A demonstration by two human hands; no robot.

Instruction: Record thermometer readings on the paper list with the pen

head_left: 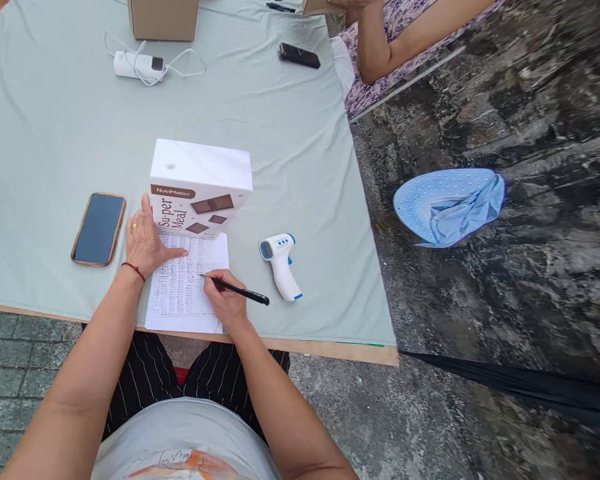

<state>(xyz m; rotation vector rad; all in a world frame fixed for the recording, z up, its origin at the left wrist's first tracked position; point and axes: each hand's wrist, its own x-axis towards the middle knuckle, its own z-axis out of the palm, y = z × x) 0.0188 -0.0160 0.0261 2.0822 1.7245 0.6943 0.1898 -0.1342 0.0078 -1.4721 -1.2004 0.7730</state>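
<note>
My right hand is closed around a black pen, its tip at a printed sheet of paper covered in small rows of marks. My left hand lies with fingers spread, thumb across the paper and fingers along the left side of a white box labelled "NutriMotion Su-per Meal". The box stands upright at the paper's far edge. To the right of the paper lies a white and blue infrared thermometer. A smartphone in a brown case lies left of my left hand.
A pale green cloth covers the table. Farther back are a white device with a cable, a cardboard box and a black case-like object. Another person's arm is at the far right. A blue hat lies beyond the table's right edge.
</note>
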